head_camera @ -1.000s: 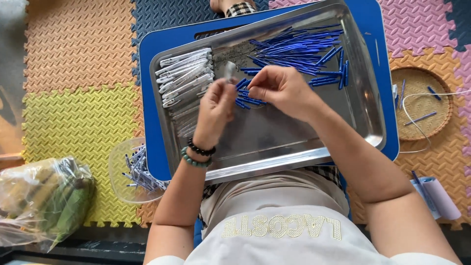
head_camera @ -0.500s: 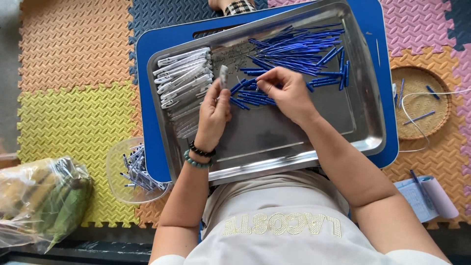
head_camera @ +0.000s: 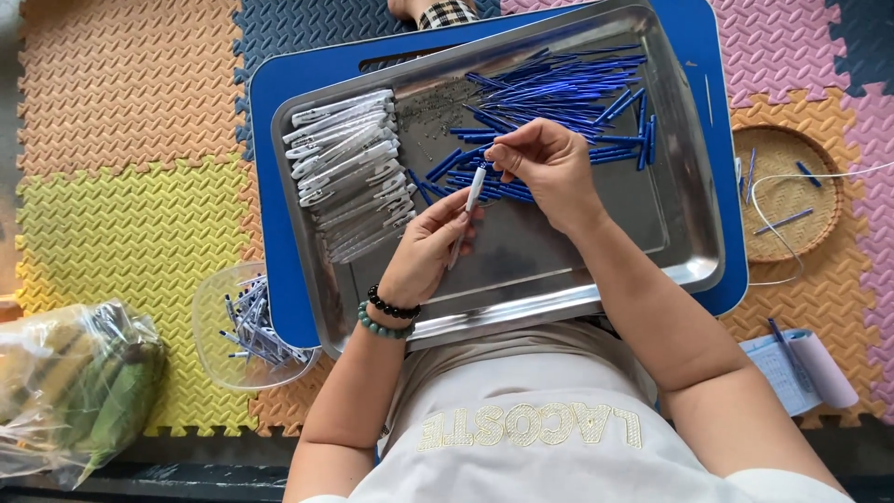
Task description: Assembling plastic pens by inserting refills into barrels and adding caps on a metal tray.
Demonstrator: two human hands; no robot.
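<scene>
While a slim white pen barrel is pinched between both hands above the steel tray, the grip is seen to be light at each end. The left hand is closed around the lower part of the barrel with thumb and fingertips; the right hand is pinched on its top end, where a small part may be pressed in, though this cannot be told for certain. The barrel is held tilted, clear of the tray floor, near the tray's middle.

Nearest the body, a clear plastic bowl of assembled pens is set off the tray's left corner, partly over the mat edge; it could be knocked by the left elbow and its contents scattered. A bag of green produce lies further left, well apart.

Should the pinch slip, the barrel would likely drop onto the bare steel and roll toward the row of white barrels just beside the left hand, disturbing the stack. A misaligned push could bend whatever is being inserted.

Further out, the blue refills are piled loosely and could be swept by the right wrist. At the far right, a wicker basket holds a few strays.
</scene>
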